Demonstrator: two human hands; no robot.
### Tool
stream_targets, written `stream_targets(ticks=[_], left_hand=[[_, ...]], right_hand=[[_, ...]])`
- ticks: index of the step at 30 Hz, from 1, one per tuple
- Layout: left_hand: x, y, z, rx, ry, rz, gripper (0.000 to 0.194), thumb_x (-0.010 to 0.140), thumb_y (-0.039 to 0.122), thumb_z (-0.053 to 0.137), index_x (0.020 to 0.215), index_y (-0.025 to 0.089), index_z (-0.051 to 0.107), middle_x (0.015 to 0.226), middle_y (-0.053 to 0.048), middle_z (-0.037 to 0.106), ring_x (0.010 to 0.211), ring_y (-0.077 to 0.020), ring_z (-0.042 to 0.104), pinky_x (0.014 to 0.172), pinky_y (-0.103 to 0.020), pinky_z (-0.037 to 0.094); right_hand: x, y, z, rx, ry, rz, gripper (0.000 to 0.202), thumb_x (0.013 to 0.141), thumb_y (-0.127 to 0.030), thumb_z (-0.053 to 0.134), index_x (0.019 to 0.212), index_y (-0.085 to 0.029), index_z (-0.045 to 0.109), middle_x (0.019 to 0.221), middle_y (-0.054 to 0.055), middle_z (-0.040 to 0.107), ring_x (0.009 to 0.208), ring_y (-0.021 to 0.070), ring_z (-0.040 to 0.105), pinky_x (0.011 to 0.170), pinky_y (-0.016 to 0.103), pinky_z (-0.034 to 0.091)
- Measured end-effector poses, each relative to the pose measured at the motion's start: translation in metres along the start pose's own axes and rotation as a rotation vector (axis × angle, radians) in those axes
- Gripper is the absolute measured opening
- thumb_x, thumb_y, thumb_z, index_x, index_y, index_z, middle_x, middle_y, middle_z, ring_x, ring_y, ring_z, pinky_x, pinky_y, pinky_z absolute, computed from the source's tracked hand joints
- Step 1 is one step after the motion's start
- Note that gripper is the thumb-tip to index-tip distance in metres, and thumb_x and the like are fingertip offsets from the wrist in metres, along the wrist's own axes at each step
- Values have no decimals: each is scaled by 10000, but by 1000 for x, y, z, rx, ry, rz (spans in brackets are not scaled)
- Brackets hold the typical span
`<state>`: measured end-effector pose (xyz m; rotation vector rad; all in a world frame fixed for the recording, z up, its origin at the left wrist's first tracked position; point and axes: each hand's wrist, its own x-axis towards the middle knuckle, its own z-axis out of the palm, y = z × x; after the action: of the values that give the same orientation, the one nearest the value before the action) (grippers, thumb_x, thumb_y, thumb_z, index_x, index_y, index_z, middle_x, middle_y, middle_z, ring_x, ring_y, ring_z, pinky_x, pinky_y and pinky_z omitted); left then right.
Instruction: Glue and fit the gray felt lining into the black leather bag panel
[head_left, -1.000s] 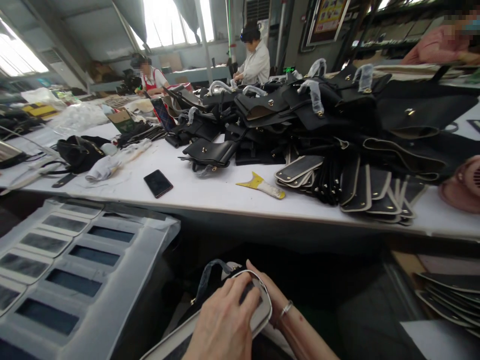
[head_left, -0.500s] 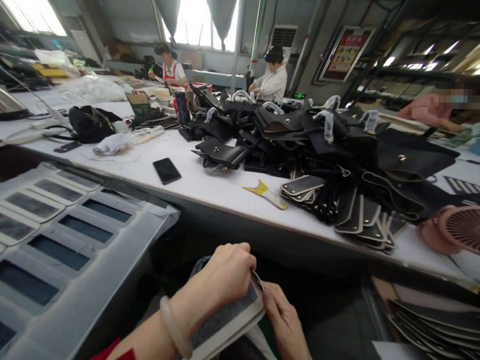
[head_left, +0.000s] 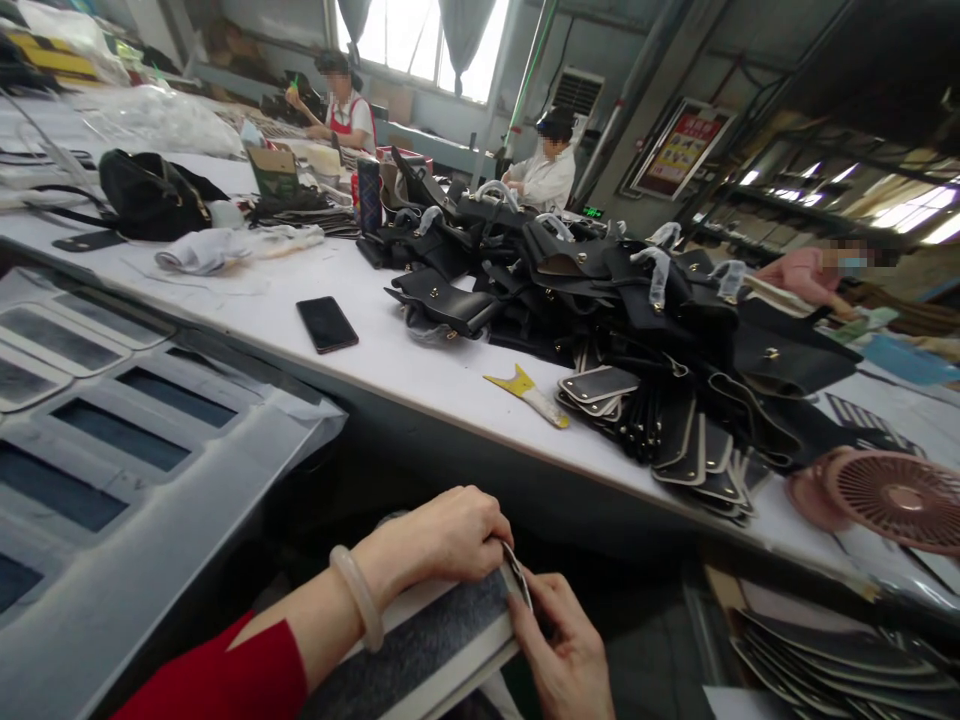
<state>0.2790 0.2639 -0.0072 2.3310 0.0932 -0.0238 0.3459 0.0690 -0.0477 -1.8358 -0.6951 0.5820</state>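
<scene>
Low in the middle of the view is a dark leather panel (head_left: 427, 655) with a pale border, apparently in layers. My left hand (head_left: 454, 530), with a pale bangle (head_left: 358, 600) at the wrist, is closed over its far edge. My right hand (head_left: 566, 640) pinches the far right corner, thumb on the upper face and fingers curled at the edge. The layers' edges show between the two hands. What lies under the panel is mostly hidden.
Left is a grey board (head_left: 225, 490) with dark rectangular openings and pale-edged panels. The white table (head_left: 420, 400) holds a phone (head_left: 327, 324), a yellow tool (head_left: 529, 393), black bags (head_left: 600, 260), strap pieces (head_left: 701, 450) and a pink fan (head_left: 892, 500). Stacked panels (head_left: 832, 640) lie lower right. Three people work beyond.
The camera view has tilted and shifted. My right thumb lies further over the panel's corner, and more of the panel's dark face shows. Both hands keep their hold.
</scene>
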Motion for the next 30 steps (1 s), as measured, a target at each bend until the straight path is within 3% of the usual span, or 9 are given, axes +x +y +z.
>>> stream_targets(ticks=[10,30], left_hand=[[0,-6,2,-2,-6,52,296,788,146,517,930,205,770,913,-78,773,856,-225,713,825,-289,539],[2,-14,9,-122,-4,16,377,757,123,473,956,207,782,946,-82,782,882,-212,721,816,-265,530]], right_hand=[[5,-12,-2,-98,-1,-34,332,842,-499,694,1032,-245,791,716,14,579,638,154,536,582,238,422],[3,-16,0,-112,1,-56,336,885,-495,642,1032,-233,792,784,45,629,694,170,580,604,222,451]])
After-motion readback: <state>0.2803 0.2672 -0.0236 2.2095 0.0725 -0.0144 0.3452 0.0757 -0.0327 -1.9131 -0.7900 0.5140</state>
